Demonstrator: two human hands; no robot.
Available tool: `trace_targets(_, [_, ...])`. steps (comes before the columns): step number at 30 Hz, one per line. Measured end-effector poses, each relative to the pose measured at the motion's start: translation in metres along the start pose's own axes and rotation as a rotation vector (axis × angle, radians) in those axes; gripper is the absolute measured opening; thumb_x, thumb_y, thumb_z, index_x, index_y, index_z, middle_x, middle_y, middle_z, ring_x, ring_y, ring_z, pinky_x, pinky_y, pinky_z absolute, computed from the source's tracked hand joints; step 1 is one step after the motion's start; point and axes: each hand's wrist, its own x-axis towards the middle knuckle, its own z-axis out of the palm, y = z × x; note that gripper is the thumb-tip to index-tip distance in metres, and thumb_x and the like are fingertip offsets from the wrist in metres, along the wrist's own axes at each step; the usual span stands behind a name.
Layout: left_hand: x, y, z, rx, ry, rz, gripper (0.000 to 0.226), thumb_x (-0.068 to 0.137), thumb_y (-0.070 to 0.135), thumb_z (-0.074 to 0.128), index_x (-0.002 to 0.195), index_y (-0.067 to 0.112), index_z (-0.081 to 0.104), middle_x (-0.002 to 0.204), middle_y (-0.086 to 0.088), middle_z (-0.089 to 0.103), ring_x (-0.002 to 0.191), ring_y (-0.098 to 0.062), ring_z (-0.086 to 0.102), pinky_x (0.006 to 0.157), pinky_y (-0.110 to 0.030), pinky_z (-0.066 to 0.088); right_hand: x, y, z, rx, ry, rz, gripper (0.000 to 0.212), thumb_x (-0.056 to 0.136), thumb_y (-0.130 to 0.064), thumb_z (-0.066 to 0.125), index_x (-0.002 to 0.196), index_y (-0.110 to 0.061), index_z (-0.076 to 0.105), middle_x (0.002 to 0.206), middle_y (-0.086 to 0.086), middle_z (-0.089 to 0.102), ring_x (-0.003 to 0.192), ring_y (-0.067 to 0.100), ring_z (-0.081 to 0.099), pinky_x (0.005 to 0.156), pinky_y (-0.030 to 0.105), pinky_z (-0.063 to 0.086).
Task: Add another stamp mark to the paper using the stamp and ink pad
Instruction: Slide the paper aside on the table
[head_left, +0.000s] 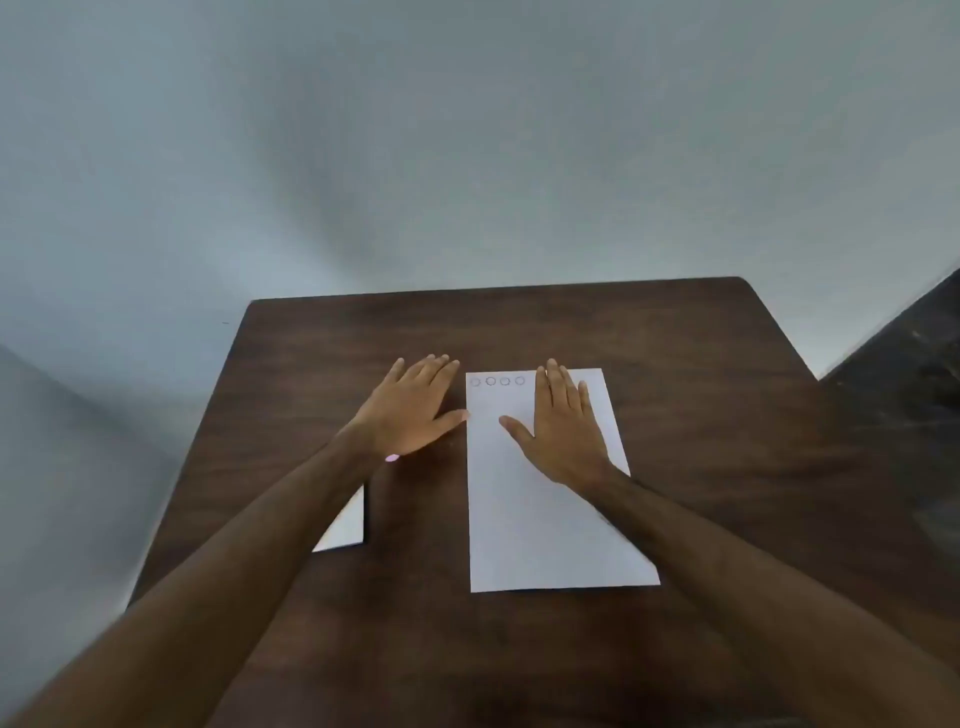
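Note:
A white sheet of paper (524, 525) lies lengthwise on the dark wooden table (701, 467). Along its far left edge runs a row of several round stamp marks (497, 381). My right hand (563, 423) rests flat on the upper right part of the paper, fingers spread, holding nothing. My left hand (413, 410) lies flat on the table just left of the paper, its thumb touching the paper's left edge. A small pink thing (392, 458) peeks out under my left wrist; I cannot tell what it is. No stamp or ink pad is clearly visible.
A white flat object (345, 527) lies on the table at the left, mostly hidden under my left forearm. A pale wall stands behind the table's far edge. A dark floor shows at the right.

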Motion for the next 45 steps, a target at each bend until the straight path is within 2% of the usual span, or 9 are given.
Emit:
trace_targets(6, [0.026,-0.004,0.026,0.002,-0.063,0.073,0.084,0.099,0.065,0.037,0.163,0.02,0.006,0.171,-0.001,0.009,0.158,-0.02,0.008,0.127,-0.048,0.005,0.012,0.009,0.031,-0.018,0.055,0.028,0.099,0.092,-0.076,0.027,0.162,-0.01,0.003,0.172,0.009,0.001,0.159,0.029,0.002,0.128,0.047,0.001])
trace_targets(12, [0.025,0.001,0.041,0.097,-0.087,0.08,0.079,0.099,0.067,0.033,0.162,0.025,0.012,0.171,-0.002,0.01,0.157,-0.022,0.013,0.126,-0.053,0.004,0.001,0.017,0.048,-0.04,0.03,0.011,0.101,0.093,-0.076,0.027,0.161,-0.007,0.002,0.172,0.013,0.001,0.159,0.03,0.002,0.127,0.048,0.0])
trace_targets(24, [-0.103,0.058,0.063,0.211,-0.018,0.089,0.073,0.101,0.064,0.029,0.159,0.019,0.029,0.165,-0.003,0.03,0.154,-0.021,0.024,0.124,-0.059,0.0,-0.089,0.037,0.037,-0.05,-0.063,-0.152,0.086,0.1,-0.066,0.031,0.162,-0.012,0.008,0.172,0.007,0.004,0.159,0.024,0.004,0.128,0.047,0.003])
trace_targets(28, [-0.128,0.055,0.071,0.147,0.02,0.202,0.061,0.1,0.064,0.034,0.143,0.023,0.049,0.154,-0.003,0.046,0.144,-0.021,0.039,0.122,-0.057,0.016,-0.118,0.04,0.038,0.026,-0.073,-0.215,0.069,0.106,-0.05,0.036,0.162,-0.015,0.015,0.172,0.003,0.009,0.159,0.02,0.007,0.128,0.043,0.001])
trace_targets(32, [-0.153,0.054,0.065,0.081,0.113,0.277,0.056,0.093,0.064,0.031,0.111,0.022,0.063,0.119,0.004,0.065,0.115,-0.017,0.059,0.107,-0.044,0.037,-0.137,0.043,0.037,0.177,-0.075,-0.335,0.05,0.107,-0.018,0.044,0.156,-0.013,0.036,0.168,0.003,0.026,0.156,0.02,0.021,0.127,0.034,0.008])
trace_targets(36, [-0.163,0.039,0.072,0.224,0.318,0.203,0.047,0.097,0.05,0.042,0.132,0.021,0.057,0.145,0.0,0.053,0.138,-0.022,0.047,0.122,-0.048,0.022,-0.145,0.041,0.039,0.307,-0.055,-0.416,0.051,0.097,0.009,0.044,0.143,-0.01,0.057,0.158,0.006,0.045,0.149,0.021,0.038,0.119,0.023,0.021])
trace_targets(39, [-0.165,0.027,0.079,0.154,0.4,0.078,0.051,0.097,0.041,0.055,0.144,0.021,0.048,0.158,-0.002,0.04,0.149,-0.025,0.033,0.123,-0.052,0.018,-0.147,0.042,0.041,0.321,-0.064,-0.508,0.055,0.093,0.013,0.042,0.137,-0.014,0.064,0.154,0.003,0.051,0.147,0.019,0.042,0.125,0.035,0.025])
trace_targets(41, [-0.167,0.018,0.085,0.095,0.434,0.024,0.058,0.094,0.043,0.058,0.145,0.02,0.046,0.16,-0.004,0.038,0.15,-0.025,0.032,0.122,-0.054,0.021,-0.149,0.043,0.042,0.32,-0.06,-0.556,0.055,0.094,0.013,0.042,0.134,-0.016,0.066,0.151,0.001,0.054,0.145,0.016,0.044,0.126,0.038,0.026])
trace_targets(45, [-0.169,0.007,0.097,0.022,0.485,0.006,0.071,0.086,0.055,0.05,0.147,0.019,0.044,0.161,-0.004,0.038,0.144,-0.027,0.04,0.118,-0.058,0.028,-0.16,0.044,0.048,0.331,-0.053,-0.638,0.052,0.097,0.012,0.044,0.131,-0.018,0.069,0.147,-0.002,0.059,0.143,0.011,0.046,0.122,0.024,0.029])
